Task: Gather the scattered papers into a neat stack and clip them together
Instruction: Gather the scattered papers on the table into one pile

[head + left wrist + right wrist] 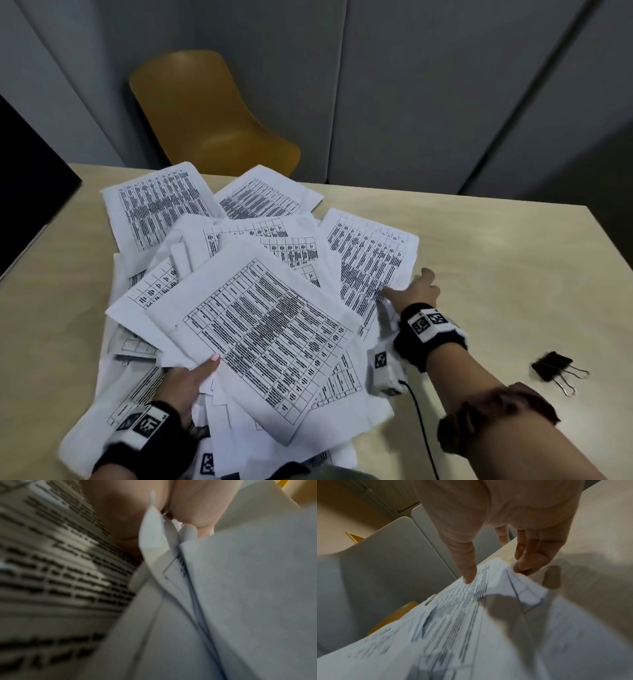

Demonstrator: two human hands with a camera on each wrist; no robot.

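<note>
Several white printed sheets point(260, 308) lie fanned in a loose overlapping heap on the pale wooden table point(496, 246). My left hand point(202, 371) grips the near edge of a lifted bundle, thumb on the top sheet and fingers hidden beneath; the left wrist view shows fingers point(192, 507) against paper edges point(240, 588). My right hand point(407, 284) reaches to the right-hand sheet point(370, 260). Its thumb point(469, 577) presses on the print while the curled fingers point(522, 566) catch the raised corner. A black binder clip point(555, 370) lies on the table right of my right forearm, untouched.
A yellow chair point(205, 113) stands behind the table's far edge, before grey wall panels. A dark flat object point(27, 178) sits at the far left. A thin black cable point(421, 421) runs from my right wrist toward the near edge. Bare tabletop shows on the right.
</note>
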